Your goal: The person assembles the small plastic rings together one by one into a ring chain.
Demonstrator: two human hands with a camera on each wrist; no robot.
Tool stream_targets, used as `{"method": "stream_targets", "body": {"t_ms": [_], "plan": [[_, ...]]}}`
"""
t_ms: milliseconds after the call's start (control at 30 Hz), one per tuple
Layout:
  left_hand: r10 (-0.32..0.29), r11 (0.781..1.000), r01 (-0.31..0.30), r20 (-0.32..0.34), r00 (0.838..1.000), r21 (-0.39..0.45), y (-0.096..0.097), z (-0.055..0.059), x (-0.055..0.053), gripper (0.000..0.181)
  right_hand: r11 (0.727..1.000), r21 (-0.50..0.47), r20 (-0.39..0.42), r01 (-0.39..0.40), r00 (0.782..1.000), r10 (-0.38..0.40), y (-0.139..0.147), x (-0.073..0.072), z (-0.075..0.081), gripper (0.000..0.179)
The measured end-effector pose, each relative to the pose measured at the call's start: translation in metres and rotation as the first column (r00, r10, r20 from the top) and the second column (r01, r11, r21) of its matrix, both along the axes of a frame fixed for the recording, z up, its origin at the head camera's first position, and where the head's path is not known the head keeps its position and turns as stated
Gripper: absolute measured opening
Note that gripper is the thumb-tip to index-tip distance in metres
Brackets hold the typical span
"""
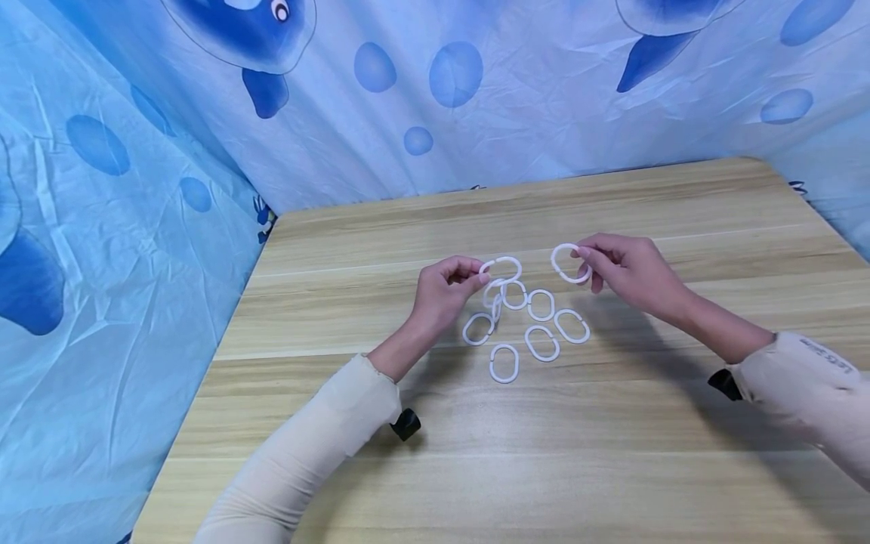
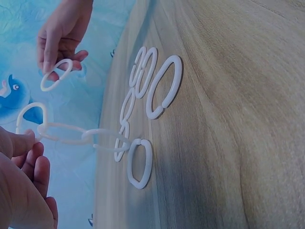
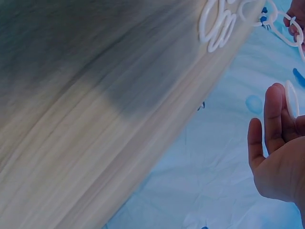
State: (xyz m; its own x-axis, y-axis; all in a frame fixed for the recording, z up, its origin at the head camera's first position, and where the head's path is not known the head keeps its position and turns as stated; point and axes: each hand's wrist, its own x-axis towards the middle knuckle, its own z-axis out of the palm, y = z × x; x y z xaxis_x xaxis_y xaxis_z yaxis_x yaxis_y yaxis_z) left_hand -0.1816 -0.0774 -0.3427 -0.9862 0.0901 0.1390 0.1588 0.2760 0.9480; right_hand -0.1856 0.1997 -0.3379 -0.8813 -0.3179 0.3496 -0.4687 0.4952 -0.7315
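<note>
My left hand (image 1: 440, 293) pinches a white oval plastic link (image 1: 506, 259) between thumb and fingers, above the tabletop. From that link hangs a short chain; the left wrist view shows a second link (image 2: 64, 126) and a third link (image 2: 107, 130) joined in line, slanting down toward the links on the table. To the right, at about the same height, my right hand (image 1: 637, 273) pinches a single white link (image 1: 553, 261) by its edge. This one is apart from the chain. Small gaps show in the sides of some links.
Several more white links lie on the wooden table (image 1: 612, 453) below and between the hands, among them a near link (image 1: 504, 381) and a right-hand link (image 1: 572, 310). A blue curtain (image 1: 530, 136) with dolphin prints hangs behind the table's far edge and along its left side.
</note>
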Motion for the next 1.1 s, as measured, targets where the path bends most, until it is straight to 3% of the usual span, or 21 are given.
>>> {"method": "stream_targets", "body": {"t_ms": [633, 1100], "plan": [[-0.033, 0.999, 0.033, -0.001, 0.999, -0.006, 0.002, -0.001, 0.0, 0.016, 0.994, -0.106, -0.041, 0.025, 0.999, -0.029, -0.033, -0.006, 0.015, 0.015], [-0.05, 0.999, 0.05, 0.016, 0.999, 0.004, 0.002, -0.001, 0.001, 0.015, 0.996, -0.09, -0.099, -0.02, 0.995, 0.011, -0.063, -0.009, 0.02, 0.013]]}}
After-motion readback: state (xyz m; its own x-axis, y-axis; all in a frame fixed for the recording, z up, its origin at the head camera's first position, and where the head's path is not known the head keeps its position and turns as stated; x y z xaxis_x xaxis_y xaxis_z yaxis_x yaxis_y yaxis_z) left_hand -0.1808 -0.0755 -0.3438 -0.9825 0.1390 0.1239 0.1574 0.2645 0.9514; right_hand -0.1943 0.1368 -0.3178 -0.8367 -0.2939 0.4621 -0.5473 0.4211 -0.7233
